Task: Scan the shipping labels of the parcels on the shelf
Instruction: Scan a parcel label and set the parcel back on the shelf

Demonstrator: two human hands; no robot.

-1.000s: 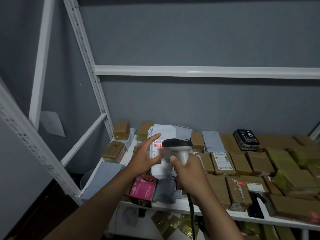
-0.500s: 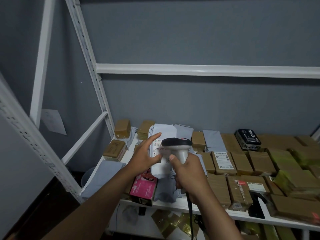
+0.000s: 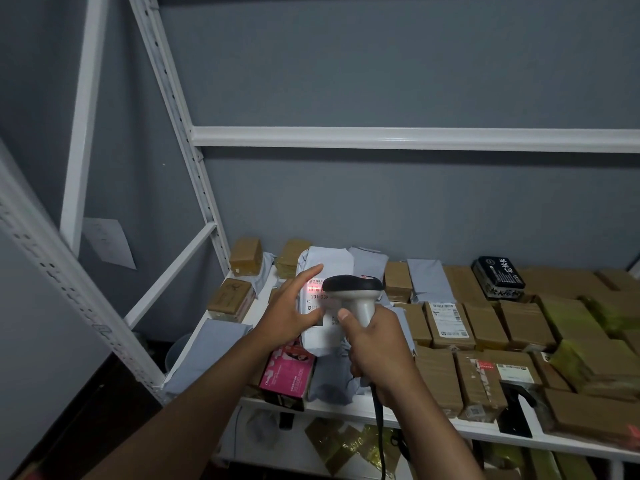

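Note:
My left hand [image 3: 290, 309] holds a white poly-bag parcel [image 3: 329, 265] tilted up at the left of the shelf, index finger along its left edge, thumb across the front. Its shipping label [image 3: 316, 295] faces me, and a red scan light glows on the barcode. My right hand [image 3: 375, 344] grips the handle of a corded barcode scanner [image 3: 353, 287], grey body with a black head, pointed at that label from close up. The scanner head hides the right part of the label.
The white shelf [image 3: 346, 412] carries several brown taped boxes [image 3: 446, 325], grey mailers [image 3: 425, 284], a pink box [image 3: 287, 374] at the front edge and a black box [image 3: 498, 277] at the back. A white crossbar [image 3: 415, 138] runs overhead. More parcels lie on the level below.
The red scan light, off half a second ago, shines on the barcode again. Hands, parcel and scanner have stayed almost in place.

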